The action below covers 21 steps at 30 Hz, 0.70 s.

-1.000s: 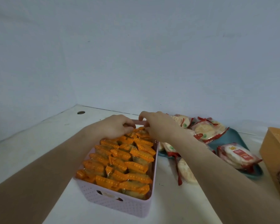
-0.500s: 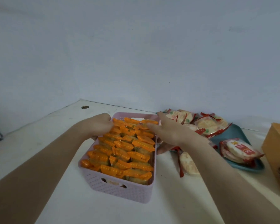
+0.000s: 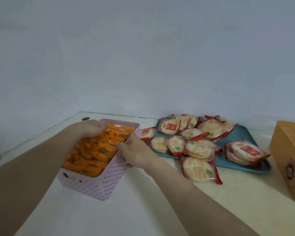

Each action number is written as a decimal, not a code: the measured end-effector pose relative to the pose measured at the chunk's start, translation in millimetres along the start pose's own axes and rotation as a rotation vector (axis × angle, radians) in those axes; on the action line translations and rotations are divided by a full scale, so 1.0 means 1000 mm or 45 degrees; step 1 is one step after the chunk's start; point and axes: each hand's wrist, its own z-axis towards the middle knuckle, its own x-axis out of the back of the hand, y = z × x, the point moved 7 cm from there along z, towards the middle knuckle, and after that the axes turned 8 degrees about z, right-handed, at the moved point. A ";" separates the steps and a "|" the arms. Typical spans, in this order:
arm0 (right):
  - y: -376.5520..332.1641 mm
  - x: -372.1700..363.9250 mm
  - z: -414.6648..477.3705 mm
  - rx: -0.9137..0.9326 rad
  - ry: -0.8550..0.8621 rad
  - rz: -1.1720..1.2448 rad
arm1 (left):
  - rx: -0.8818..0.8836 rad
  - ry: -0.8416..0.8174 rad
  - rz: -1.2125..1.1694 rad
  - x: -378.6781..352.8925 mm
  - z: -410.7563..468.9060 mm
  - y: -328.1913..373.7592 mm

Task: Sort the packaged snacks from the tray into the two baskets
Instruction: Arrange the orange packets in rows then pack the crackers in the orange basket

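Both hands working at pink basket, which is sitting on white counter, left of teal tray. Left hand is curling over far-left rim, fingers bent down onto the orange packets; can't tell if pinching one or just pressing. Right hand is wrapping the right wall, thumb inside at rim, fingers closed around the wall — holding basket, not a packet. Basket is looking tilted/skewed w.r.t. counter edge and packed approx. to rim. Judgement: step = settling/shifting the full basket; best done gripping both long walls low, keeping it level so the top layer isn't spilling, and sliding rather than lifting. Rice-cracker packs (clear film, red ends) are lying piled on tray, several overhanging its near edge, one pack lying on the counter just off the tray. Orange-tan basket is sitting at far right, inside not visible. Judgement: orange sort approx. done, cracker sort pending. Writing: red label on packs is reading "151" plus further chars, upside-down on some; yellow logo too small to read. Orange packets: no legible text.
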 end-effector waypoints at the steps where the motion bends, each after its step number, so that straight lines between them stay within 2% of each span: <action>1: 0.000 0.006 -0.004 0.011 -0.005 -0.036 | -0.010 0.045 0.070 0.006 -0.002 0.005; 2: 0.002 0.016 -0.006 0.054 0.017 -0.131 | -0.037 0.111 0.150 0.015 -0.005 0.012; 4: 0.002 0.050 -0.015 0.155 0.204 -0.488 | -0.149 0.302 0.246 0.036 -0.010 0.041; 6: 0.009 0.085 -0.022 0.097 0.328 -0.844 | -0.367 0.410 0.179 0.044 -0.021 0.090; 9: 0.045 0.130 -0.037 -0.264 0.143 -1.054 | -0.722 0.273 0.034 0.018 -0.050 0.176; 11: 0.070 0.155 -0.054 -0.416 0.035 -1.175 | -0.849 0.102 0.069 -0.023 -0.062 0.218; 13: 0.095 0.167 -0.069 -0.517 -0.039 -1.176 | -0.814 -0.044 0.104 -0.062 -0.056 0.233; 15: 0.109 0.174 -0.077 -0.454 -0.021 -1.114 | -0.697 -0.110 0.080 -0.090 -0.039 0.231; 18: 0.103 0.191 -0.084 -0.233 0.084 -1.032 | -0.617 -0.080 -0.022 -0.098 -0.024 0.226; 21: 0.099 0.212 -0.088 -0.120 0.218 -0.779 | -0.596 0.005 -0.011 -0.096 -0.016 0.223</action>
